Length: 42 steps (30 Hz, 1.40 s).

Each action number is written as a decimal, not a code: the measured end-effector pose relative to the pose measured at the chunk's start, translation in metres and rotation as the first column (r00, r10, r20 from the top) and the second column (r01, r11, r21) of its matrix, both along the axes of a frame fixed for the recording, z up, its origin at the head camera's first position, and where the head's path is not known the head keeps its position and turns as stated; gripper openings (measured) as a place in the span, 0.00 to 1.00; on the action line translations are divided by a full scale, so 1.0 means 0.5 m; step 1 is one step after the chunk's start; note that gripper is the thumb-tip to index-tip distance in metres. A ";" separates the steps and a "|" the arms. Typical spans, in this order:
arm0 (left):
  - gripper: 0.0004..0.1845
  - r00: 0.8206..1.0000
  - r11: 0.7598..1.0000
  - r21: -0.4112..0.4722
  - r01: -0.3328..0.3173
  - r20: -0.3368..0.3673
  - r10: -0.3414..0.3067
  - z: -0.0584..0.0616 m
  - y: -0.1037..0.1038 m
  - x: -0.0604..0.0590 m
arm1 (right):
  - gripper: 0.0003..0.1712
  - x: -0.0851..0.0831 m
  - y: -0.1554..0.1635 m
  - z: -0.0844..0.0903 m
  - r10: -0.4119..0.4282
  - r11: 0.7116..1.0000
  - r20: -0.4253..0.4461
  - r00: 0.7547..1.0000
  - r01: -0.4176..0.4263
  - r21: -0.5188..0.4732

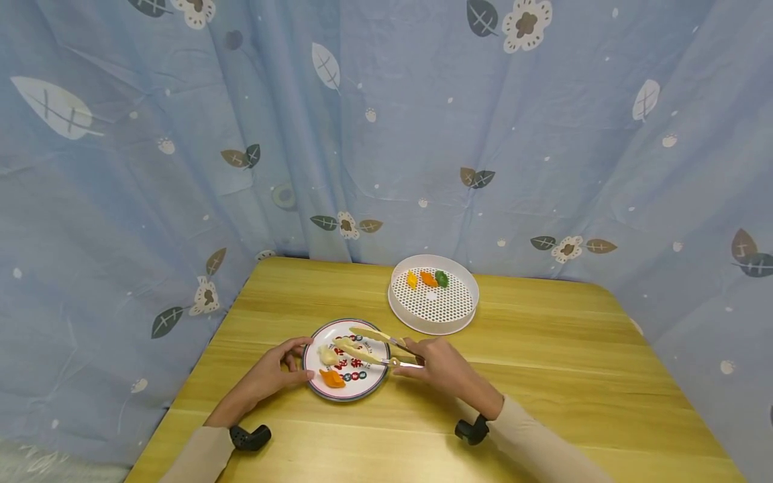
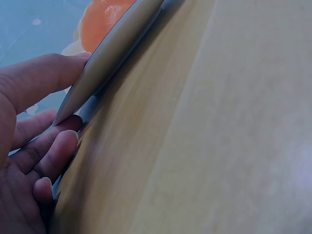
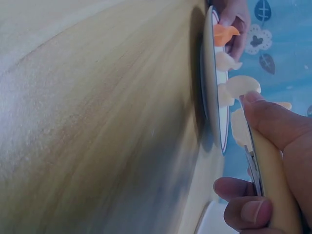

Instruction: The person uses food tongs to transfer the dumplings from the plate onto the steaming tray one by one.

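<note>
Two hands work at one patterned plate on a wooden tabletop. The left hand curls its fingers against the plate's rim. The right hand grips one pair of tongs, tips over the plate. The plate holds one orange dumpling and pale ones. One white steamer tray behind holds three coloured dumplings.

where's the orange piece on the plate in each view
Head view: orange piece lies at the plate's near edge, by the left hand.
Left wrist view: orange piece at the top, above the plate's rim.
Right wrist view: orange piece top right, on the plate.
Shared landmark: the plate's rim.
</note>
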<state>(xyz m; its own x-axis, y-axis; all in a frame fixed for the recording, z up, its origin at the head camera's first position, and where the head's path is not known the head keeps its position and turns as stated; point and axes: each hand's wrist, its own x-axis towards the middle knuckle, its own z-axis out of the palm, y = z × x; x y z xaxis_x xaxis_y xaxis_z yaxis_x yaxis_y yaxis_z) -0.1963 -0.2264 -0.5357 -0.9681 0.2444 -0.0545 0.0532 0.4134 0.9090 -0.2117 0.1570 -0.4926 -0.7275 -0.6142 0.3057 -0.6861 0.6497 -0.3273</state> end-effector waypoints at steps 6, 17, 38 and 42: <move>0.37 1.000 1.000 -0.005 -0.003 -0.002 0.003 0.003 0.002 0.000 | 0.29 -0.004 -0.004 -0.009 -0.003 1.000 -0.019 1.000 0.003 0.017; 0.37 1.000 1.000 -0.011 -0.018 0.009 0.018 0.000 0.007 -0.003 | 0.31 -0.008 -0.007 -0.019 -0.016 0.998 -0.030 0.999 0.018 0.059; 0.37 1.000 1.000 -0.004 -0.012 -0.013 0.012 0.005 0.005 0.000 | 0.29 -0.003 -0.009 -0.020 -0.005 1.000 -0.020 1.000 0.005 0.005; 0.37 1.000 1.000 0.000 -0.009 -0.011 0.009 0.004 0.004 0.001 | 0.28 -0.002 -0.009 -0.019 -0.004 1.000 -0.016 1.000 0.004 -0.001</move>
